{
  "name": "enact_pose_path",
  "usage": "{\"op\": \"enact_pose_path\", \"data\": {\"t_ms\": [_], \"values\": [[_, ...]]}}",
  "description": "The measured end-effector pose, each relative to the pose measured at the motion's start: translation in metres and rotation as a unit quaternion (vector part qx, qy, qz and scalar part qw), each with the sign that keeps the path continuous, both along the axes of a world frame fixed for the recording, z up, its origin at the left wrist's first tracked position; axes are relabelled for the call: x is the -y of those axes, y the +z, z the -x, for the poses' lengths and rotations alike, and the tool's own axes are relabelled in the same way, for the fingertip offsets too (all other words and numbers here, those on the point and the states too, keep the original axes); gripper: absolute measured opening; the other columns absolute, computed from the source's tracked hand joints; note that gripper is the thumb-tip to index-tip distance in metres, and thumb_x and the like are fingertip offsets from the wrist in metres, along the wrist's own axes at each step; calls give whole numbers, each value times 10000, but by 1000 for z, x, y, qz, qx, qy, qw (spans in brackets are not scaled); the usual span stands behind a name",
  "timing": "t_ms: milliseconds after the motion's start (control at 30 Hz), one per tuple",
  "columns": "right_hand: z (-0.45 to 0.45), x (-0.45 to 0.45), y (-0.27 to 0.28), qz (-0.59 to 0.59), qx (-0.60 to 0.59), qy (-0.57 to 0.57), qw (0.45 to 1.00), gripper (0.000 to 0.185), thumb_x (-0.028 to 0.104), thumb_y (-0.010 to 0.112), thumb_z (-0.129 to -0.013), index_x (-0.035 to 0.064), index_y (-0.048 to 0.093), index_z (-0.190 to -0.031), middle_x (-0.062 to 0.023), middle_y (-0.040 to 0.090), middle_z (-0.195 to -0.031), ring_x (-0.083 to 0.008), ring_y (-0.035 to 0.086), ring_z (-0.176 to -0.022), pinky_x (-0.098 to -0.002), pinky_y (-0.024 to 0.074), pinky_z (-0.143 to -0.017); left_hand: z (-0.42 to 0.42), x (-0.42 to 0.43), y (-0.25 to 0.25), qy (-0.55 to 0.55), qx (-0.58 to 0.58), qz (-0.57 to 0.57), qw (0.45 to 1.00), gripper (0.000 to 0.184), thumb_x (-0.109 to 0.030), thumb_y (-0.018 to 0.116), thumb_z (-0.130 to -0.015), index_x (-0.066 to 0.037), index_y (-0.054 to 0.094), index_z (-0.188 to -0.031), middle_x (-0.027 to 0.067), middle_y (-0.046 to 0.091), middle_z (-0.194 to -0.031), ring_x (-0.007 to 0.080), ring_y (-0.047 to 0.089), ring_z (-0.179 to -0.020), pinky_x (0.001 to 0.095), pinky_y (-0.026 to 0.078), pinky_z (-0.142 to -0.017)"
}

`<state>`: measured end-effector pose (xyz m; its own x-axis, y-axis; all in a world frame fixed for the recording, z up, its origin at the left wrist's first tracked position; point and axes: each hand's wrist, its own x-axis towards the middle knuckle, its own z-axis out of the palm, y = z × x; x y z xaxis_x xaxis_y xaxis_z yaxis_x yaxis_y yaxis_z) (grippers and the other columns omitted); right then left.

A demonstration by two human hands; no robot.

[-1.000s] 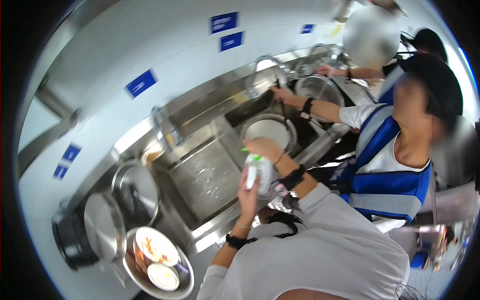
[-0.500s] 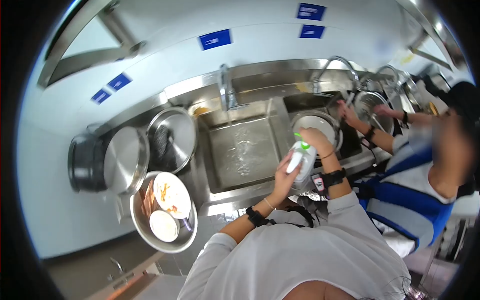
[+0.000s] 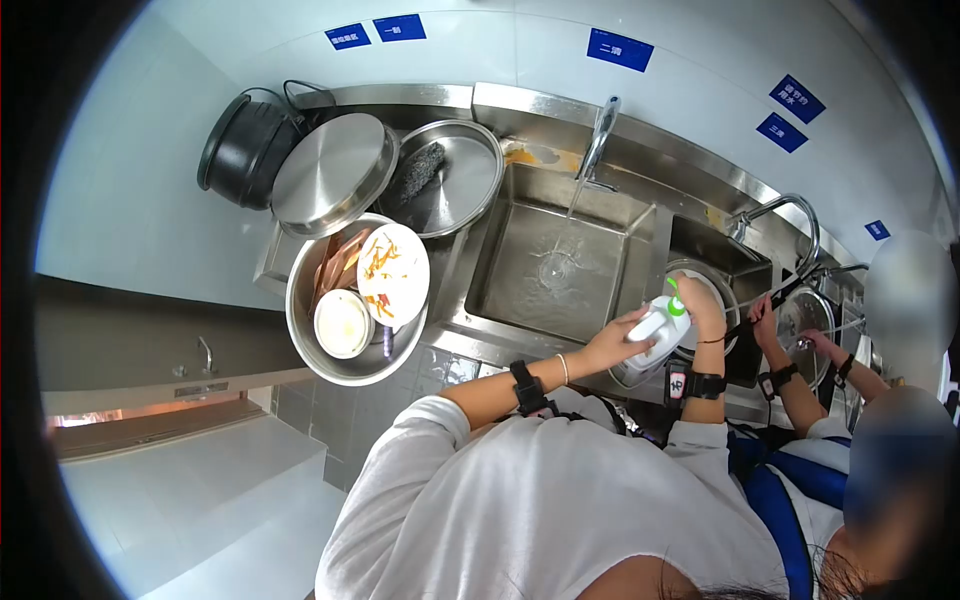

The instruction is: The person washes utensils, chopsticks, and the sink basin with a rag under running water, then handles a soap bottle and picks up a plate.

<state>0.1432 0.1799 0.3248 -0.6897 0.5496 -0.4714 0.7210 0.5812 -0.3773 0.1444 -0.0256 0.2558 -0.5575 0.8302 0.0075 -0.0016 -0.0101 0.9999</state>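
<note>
A white plastic bottle (image 3: 655,345) with a bright green cap (image 3: 678,303) is tilted in front of the sinks. My left hand (image 3: 618,342) is closed around its handle side. Up at the green top, my right hand (image 3: 702,303) has its fingers bent around the cap; part of the fingertips is hidden. Just behind that hand, a round bowl or plate (image 3: 715,285) sits in the right-hand sink, partly covered. Water runs from the tap (image 3: 600,140) into the larger sink basin (image 3: 515,290), left of the bottle.
On the left, a steel basin (image 3: 305,340) holds a food-stained white plate (image 3: 395,270) and a white bowl (image 3: 342,323). Behind it are a steel pan (image 3: 330,170), another pan with a dark scrubber (image 3: 420,172), and a black pot (image 3: 240,150). A co-worker's hands (image 3: 765,322) work at the right.
My view has swung left, so the sinks and bottle appear farther right. Both hands stay on the bottle. The co-worker's hands remain at the right-hand basins.
</note>
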Motion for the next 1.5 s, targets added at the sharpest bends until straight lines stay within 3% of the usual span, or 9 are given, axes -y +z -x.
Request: {"op": "enact_pose_path", "data": {"t_ms": [433, 467, 800, 1000, 1100, 1167, 1400, 1500], "values": [[0, 3, -6, -13, -14, 1, 1000, 497, 364, 321, -858, -12, 645, -893, -260, 607, -977, -428, 560, -975, -434, 423, -884, -3, 4, 15, 25, -91, 22, 995, 431, -206, 588, -858, 45, 514, -1199, 238, 310, -1421, 340, 354, -1293, 341, 302, -1049], [0, 3, -7, -12, -13, -2, 1000, 499, 365, 321, -858, -12, 646, -892, -260, 607, -976, -428, 561, -974, -433, 424, -884, -8, 0, 15, 89, -93, -17, 992, 367, -216, 612, -822, 32, 581, -1091, 281, 438, -1302, 386, 458, -1187, 366, 369, -989], [3, 11, 11, 11, 0, -17, 1000, 511, 375, 320, -857, -10, 654, -882, -259, 611, -966, -428, 563, -971, -429, 426, -885, -15, -2, 12, 93, -94, 3, 991, 353, -186, 616, -837, 46, 569, -1098, 271, 406, -1337, 387, 480, -1165, 372, 389, -966], [-4, -2, -37, -118, -33, 55, 991, 522, 390, 320, -859, 2, 670, -859, -241, 628, -936, -414, 585, -942, -438, 442, -878, -19, -3, 29, 124, -21, -1, 992, 342, -199, 606, -844, 43, 572, -1083, 273, 407, -1335, 395, 458, -1180, 378, 377, -974], [-1, -1, -43, -137, -26, 62, 988, 513, 382, 324, -859, 2, 668, -875, -241, 631, -933, -407, 587, -948, -439, 443, -880, -16, -3, 17, 113, -72, 14, 991, 328, -202, 602, -842, 38, 580, -1064, 272, 406, -1335, 400, 451, -1181, 388, 374, -974], [-1, -7, -45, -115, -25, 99, 988, 525, 406, 332, -856, 2, 666, -886, -243, 630, -936, -405, 586, -954, -436, 442, -880, -15, -1, 11, 92, -90, 14, 992, 354, -195, 606, -850, 36, 563, -1114, 255, 404, -1343, 359, 442, -1205, 372, 364, -982], [11, 11, 6, -21, 63, 98, 993, 603, 510, 358, -834, -6, 669, -862, -248, 629, -932, -406, 586, -951, -433, 442, -870, -25, 5, 15, 119, -100, 39, 987, 366, -184, 611, -846, 8, 560, -1153, 257, 400, -1345, 359, 442, -1204, 371, 369, -975], [9, 25, 14, -61, 34, 47, 996, 585, 490, 360, -842, -6, 670, -838, -252, 629, -910, -411, 590, -932, -444, 446, -858, -26, 6, 13, 120, -106, 44, 986, 383, -212, 596, -840, 18, 555, -1144, 240, 413, -1343, 388, 456, -1172, 385, 342, -1006]]}}
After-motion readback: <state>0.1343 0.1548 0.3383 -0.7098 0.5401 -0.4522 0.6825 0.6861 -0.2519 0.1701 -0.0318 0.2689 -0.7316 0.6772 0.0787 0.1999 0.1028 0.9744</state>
